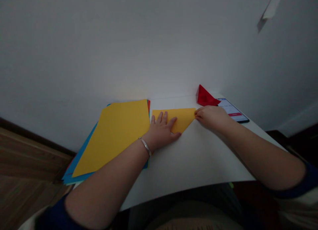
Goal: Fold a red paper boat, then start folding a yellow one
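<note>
A folded yellow paper (182, 116) lies on the white table (198, 157). My left hand (161, 132) rests flat on its left part, fingers spread, a silver bracelet on the wrist. My right hand (211, 116) is closed in a pinch on the paper's right corner. A red folded paper shape (205, 97) stands just beyond my right hand, against the wall.
A stack of coloured sheets (116, 134), yellow on top with blue and red beneath, lies at the table's left and overhangs its edge. A phone (232, 110) with a lit screen lies at the right. A white wall rises directly behind. Wooden floor shows at the left.
</note>
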A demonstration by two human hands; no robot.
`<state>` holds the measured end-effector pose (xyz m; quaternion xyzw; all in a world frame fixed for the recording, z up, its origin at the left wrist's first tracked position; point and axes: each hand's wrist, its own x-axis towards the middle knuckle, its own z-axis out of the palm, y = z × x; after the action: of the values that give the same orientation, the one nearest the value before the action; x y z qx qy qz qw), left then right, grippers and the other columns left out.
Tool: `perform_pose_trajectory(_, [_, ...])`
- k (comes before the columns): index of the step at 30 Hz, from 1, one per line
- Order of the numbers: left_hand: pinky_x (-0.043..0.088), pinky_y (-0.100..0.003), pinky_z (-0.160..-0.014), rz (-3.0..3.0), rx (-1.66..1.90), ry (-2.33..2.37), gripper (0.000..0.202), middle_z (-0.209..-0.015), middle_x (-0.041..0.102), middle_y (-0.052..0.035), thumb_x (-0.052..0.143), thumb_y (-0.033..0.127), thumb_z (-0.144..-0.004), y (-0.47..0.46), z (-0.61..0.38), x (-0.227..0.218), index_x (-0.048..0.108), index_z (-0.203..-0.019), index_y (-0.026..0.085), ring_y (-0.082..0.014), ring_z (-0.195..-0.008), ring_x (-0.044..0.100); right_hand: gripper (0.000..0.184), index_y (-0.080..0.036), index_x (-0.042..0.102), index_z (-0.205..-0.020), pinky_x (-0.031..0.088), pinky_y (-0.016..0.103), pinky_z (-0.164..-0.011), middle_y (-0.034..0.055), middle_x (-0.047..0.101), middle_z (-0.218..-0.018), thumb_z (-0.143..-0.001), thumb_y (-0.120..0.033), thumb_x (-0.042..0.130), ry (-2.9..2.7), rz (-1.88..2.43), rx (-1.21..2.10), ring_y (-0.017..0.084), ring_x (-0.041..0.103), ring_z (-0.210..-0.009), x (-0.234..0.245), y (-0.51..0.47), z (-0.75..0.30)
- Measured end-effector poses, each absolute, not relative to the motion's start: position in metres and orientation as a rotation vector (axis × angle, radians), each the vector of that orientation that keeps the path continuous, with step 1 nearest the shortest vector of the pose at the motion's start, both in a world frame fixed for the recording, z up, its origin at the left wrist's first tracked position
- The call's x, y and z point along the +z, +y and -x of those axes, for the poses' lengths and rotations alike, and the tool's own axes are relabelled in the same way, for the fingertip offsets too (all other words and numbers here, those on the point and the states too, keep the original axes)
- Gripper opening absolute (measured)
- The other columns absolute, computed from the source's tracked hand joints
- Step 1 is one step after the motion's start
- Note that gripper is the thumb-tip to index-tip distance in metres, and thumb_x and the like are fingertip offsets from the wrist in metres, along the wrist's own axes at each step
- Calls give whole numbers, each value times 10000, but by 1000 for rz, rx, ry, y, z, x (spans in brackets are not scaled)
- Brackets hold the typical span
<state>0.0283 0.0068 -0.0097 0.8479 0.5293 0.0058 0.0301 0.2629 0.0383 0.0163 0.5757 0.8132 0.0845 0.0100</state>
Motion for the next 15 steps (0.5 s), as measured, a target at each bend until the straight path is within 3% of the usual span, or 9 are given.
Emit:
perform_pose_trajectory(8, [170, -603, -1121, -2608, 109, 1647, 780, -1579, 222, -145, 385, 749, -826, 9, -24, -11, 347, -1477, 320, -463, -1430, 151, 346, -189, 749, -904, 459, 343, -639, 146, 735, -902, -906, -304, 423, 2458, -1879, 388, 269, 669, -823, 18, 32, -259])
perform_pose_trajectory(15, [212, -484, -1154, -2712, 179, 1542, 742, -1548, 276, -203, 404, 638, -893, 7, -23, -13, 376, -1467, 168, -375, -1433, 234, 245, -150, 724, -889, 460, 333, -688, 126, 731, -957, -900, -185, 482, 2921, -1345, 529, 245, 634, -913, 11, 33, -257])
